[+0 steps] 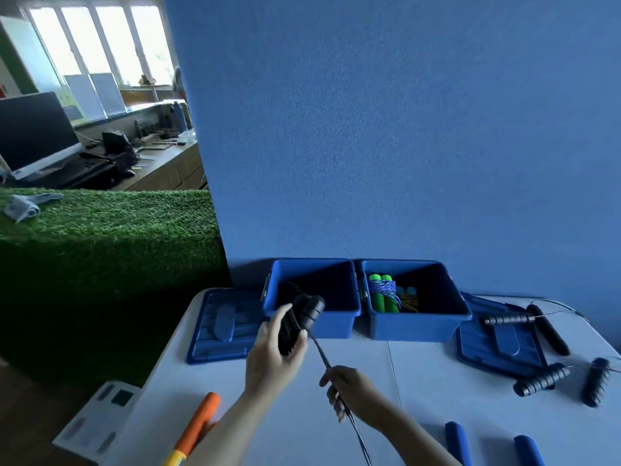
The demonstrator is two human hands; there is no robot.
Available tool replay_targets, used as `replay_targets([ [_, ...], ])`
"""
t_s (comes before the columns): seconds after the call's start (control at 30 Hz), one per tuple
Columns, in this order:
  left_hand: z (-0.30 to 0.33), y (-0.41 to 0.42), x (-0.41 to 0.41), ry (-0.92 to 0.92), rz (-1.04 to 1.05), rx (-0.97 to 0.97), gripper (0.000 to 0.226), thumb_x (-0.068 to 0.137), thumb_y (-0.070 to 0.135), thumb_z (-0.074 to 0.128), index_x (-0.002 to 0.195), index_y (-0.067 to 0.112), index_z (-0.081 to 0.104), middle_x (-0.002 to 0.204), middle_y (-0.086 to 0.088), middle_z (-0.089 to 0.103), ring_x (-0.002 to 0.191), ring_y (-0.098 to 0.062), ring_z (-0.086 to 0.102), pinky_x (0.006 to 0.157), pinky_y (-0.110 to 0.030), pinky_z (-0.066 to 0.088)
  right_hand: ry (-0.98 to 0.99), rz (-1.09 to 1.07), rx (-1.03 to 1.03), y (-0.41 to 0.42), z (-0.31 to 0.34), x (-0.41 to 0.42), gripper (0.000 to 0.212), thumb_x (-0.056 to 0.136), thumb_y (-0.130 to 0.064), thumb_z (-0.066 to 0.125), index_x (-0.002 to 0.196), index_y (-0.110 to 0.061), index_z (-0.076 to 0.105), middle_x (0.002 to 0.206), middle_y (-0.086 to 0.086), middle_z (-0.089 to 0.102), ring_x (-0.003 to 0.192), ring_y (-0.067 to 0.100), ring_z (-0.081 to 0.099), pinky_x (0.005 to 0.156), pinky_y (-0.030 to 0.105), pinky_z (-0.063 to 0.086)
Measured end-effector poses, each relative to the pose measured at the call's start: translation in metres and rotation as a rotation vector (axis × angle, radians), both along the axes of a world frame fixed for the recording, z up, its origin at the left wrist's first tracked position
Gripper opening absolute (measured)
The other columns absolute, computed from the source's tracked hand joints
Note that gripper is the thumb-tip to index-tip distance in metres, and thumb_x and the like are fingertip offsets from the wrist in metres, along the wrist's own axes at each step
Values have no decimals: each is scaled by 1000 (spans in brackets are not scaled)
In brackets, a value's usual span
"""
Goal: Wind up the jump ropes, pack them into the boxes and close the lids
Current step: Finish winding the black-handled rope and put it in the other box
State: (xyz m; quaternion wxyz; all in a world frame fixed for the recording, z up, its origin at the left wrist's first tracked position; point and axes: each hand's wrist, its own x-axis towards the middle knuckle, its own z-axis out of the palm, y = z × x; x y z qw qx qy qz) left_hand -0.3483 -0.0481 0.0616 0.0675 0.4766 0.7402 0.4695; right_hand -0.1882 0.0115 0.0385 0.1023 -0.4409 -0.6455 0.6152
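Two boxes stand side by side at mid-frame on the tabletop (420, 371), against the wall; the left box (336, 317) has its lid (215, 344) flat to its left; the right box (416, 326) holds wound ropes (386, 294), its lid (484, 351) flat to its right; loose handles (541, 385) lie at far right; both hands hold a rope before the left box.

Office-like room: computer screen (32, 129) seen on long desk (161, 163) under big windows (100, 45); blue wall (369, 129), fake grass (111, 223).
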Motion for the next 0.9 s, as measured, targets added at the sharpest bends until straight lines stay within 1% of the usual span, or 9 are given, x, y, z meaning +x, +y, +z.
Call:
replay_targets([
  [0.17,3,12,-16,-183,188,-142,45,82,43,60,123,43,43,106,1,52,96,-28,58,75,-35,46,-66,-55,157,-12,0,-1,34,99,-14,43,66,-15,53,45,-6,49,33,6,38,38,22,31],
  [0.33,-4,4,-24,64,212,-277,51,81,42,63,126,40,40,97,0,44,81,-32,61,63,-33,45,-164,22,192,-28,13,3,24,94,-20,44,71,-22,52,50,-2,50,36,15,48,39,23,41],
  [0.43,-14,-3,-28,246,153,-342,54,76,44,62,127,36,43,94,0,45,75,-33,62,55,-34,47,-276,93,355,-32,23,10,22,94,-28,45,73,-28,50,57,-4,56,42,5,45,50,20,41],
  [0.53,-18,-5,-28,252,146,-374,56,77,46,58,129,33,43,95,-2,46,75,-32,62,54,-33,45,-327,192,422,-37,37,15,20,94,-25,44,79,-20,54,73,6,72,46,-1,50,47,10,35],
  [0.57,-18,-5,-26,262,133,-373,56,76,47,56,128,33,43,95,-2,47,74,-32,63,53,-33,46,-356,225,441,-39,41,16,21,93,-26,43,78,-17,56,80,9,73,51,1,52,48,13,35],
  [0.63,-21,-3,-23,311,90,-369,55,71,48,50,124,32,45,92,-3,51,69,-32,63,51,-34,48,-433,290,515,-44,51,15,26,94,-30,42,85,-12,60,96,12,70,78,18,62,60,26,37],
  [0.73,-26,-3,-21,360,26,-355,53,73,48,50,124,32,48,93,-1,53,70,-28,65,55,-33,50,-466,385,541,-48,64,14,32,94,-34,41,97,-11,61,110,11,62,103,31,57,74,31,38],
  [0.8,-31,-6,-19,418,-56,-374,60,77,54,40,131,30,49,102,0,55,79,-24,65,64,-33,50,-428,447,515,-48,78,15,31,94,-33,42,97,-11,64,107,7,62,100,26,57,78,31,41],
  [0.9,-33,-13,-10,504,-184,-428,69,80,58,28,143,33,37,115,3,52,94,-20,62,78,-33,49,-346,472,494,-34,97,18,28,93,-29,45,91,-13,68,78,-7,57,76,13,55,68,24,40],
])
